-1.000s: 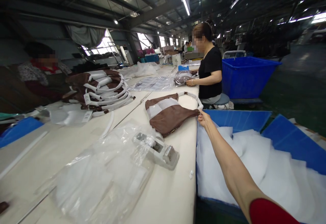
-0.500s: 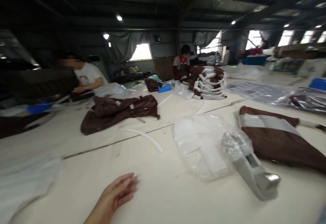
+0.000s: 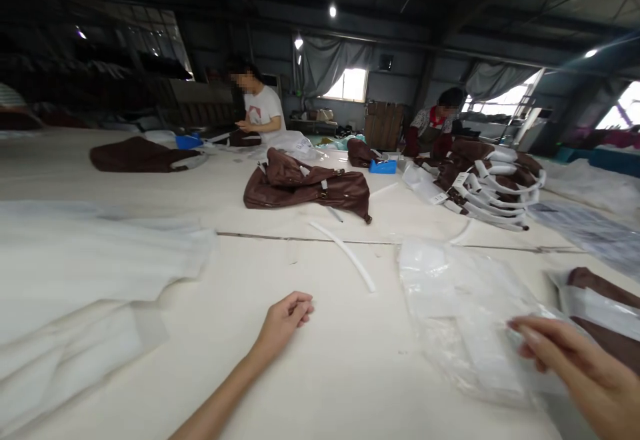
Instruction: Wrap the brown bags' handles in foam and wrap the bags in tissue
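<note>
State of the grips: the person's left hand [image 3: 287, 317] is empty as far as seen, fingers loosely curled with a narrow gap to the thumb, over the table [image 3: 350, 380]. The right hand [image 3: 583, 357] is blurred, thumb and forefinger near each other, over the edge of the clear plastic bags [image 3: 470, 333]; whether it pinches any film, cannot tell.

Position of the brown goods: one brown bag [image 3: 600, 303] lies just beyond the right hand, partly out of view, with a white band across it. The crumpled brown bag [image 3: 307, 190] lies beyond the left hand, well apart from it.

Progress, as judged from coverings: the stacked bags [image 3: 480, 180], well beyond the right hand, have white-wrapped handles and look further along. The crumpled one shows only small pale wraps near its buckles; any longer covering appears undone.

Counts:
- Brown bags outside the stack: at least four, adding the flat bag [image 3: 143, 157] far beyond and left of the left hand, and the small bundle [image 3: 361, 152]. Stack overlaps, not countable.
- Blue holders: two, [image 3: 383, 167] the nearer.
- Foam strip [image 3: 345, 257] just beyond the left hand: one plain, others partly seen.
- White sheets [image 3: 90, 260], left of the left hand: several layers, number unclear.
- Co-workers [image 3: 265, 110] across the table: two.
</note>
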`<move>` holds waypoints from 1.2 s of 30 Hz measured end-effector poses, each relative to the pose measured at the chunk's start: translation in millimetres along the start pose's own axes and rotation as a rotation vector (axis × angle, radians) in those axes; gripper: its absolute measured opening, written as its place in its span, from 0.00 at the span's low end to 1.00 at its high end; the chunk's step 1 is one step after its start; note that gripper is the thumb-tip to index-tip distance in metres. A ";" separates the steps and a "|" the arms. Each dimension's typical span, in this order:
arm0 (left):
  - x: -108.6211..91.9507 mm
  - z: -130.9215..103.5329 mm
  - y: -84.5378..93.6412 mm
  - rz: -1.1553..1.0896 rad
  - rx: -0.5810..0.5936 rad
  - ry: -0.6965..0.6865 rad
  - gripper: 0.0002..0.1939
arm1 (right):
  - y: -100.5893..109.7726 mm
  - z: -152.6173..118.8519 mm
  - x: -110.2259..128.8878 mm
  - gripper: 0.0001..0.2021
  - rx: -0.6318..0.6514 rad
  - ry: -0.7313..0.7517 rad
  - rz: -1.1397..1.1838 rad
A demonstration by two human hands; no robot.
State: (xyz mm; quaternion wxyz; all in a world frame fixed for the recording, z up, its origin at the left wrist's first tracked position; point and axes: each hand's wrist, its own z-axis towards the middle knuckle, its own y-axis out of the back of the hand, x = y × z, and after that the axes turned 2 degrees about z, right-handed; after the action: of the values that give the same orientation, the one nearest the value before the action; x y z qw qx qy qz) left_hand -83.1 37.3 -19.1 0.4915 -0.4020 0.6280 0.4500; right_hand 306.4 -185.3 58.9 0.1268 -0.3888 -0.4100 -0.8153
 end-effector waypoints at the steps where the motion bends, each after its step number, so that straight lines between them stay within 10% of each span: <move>1: 1.6 -0.2 0.3 -0.003 0.003 -0.005 0.21 | -26.0 9.7 10.9 0.21 0.125 0.009 -0.011; 7: 8.3 2.8 6.3 -0.033 0.049 0.004 0.23 | -177.9 44.4 83.5 0.14 0.512 0.136 -0.352; 11: 17.6 10.9 10.9 -0.078 0.068 0.033 0.25 | -220.6 51.3 94.1 0.15 0.454 0.101 -0.454; 19: 32.1 16.6 8.1 -0.118 0.111 0.033 0.25 | -215.9 52.6 83.8 0.17 0.253 0.104 -0.518; 24: 34.8 14.9 1.8 -0.106 0.116 -0.011 0.20 | -152.5 78.0 42.2 0.21 -0.178 -0.030 -0.649; 29: 40.3 13.2 -3.2 -0.061 0.112 -0.030 0.15 | -94.1 85.9 6.4 0.25 -0.265 -0.096 -0.976; 32: 42.2 12.1 -6.2 -0.040 0.102 -0.027 0.13 | -111.7 97.8 9.7 0.27 -0.272 0.076 -0.925; 36: 44.2 12.0 -9.6 -0.063 0.069 -0.010 0.11 | -186.4 127.5 46.5 0.23 -0.049 0.297 -0.569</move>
State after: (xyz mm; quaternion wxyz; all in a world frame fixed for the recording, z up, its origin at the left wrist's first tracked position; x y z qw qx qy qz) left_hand -79.5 43.4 -65.3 0.5222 -0.4018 0.6277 0.4145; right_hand 245.1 35.5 33.1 -0.0573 -0.1384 -0.4593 -0.8756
